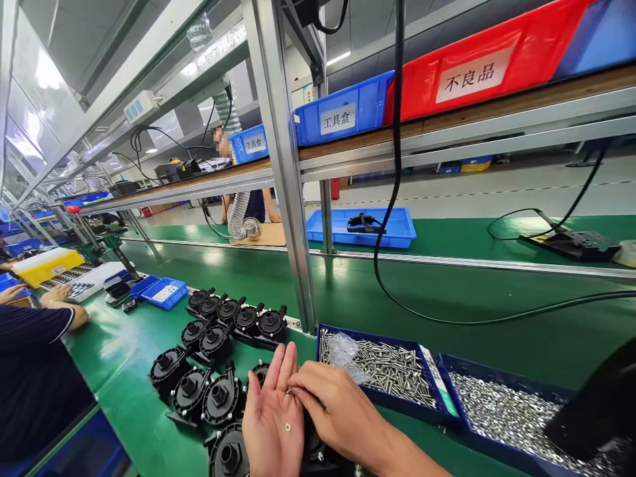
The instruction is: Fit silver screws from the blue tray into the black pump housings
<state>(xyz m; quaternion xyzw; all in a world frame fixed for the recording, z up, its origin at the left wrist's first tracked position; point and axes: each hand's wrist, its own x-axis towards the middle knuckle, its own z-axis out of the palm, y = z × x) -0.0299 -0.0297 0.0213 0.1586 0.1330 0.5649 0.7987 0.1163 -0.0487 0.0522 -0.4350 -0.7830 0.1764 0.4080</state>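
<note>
Small silver metal ring (287, 427) sits on left hand (272, 421), palm up, fingers stretched out. Right hand (338, 405) curled, pinches tiny metal bit (289, 391) over left fingers. Round black plastic housings (218, 395) crowd close by.

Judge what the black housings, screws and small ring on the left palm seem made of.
Black housings: probably plastic, satin, from soft highlights and raised hubs.
Screws: likely steel, bright, from silvery glints.
Small ring on the left hand: perhaps metal, from its pale rim; finish too small to tell.
</note>
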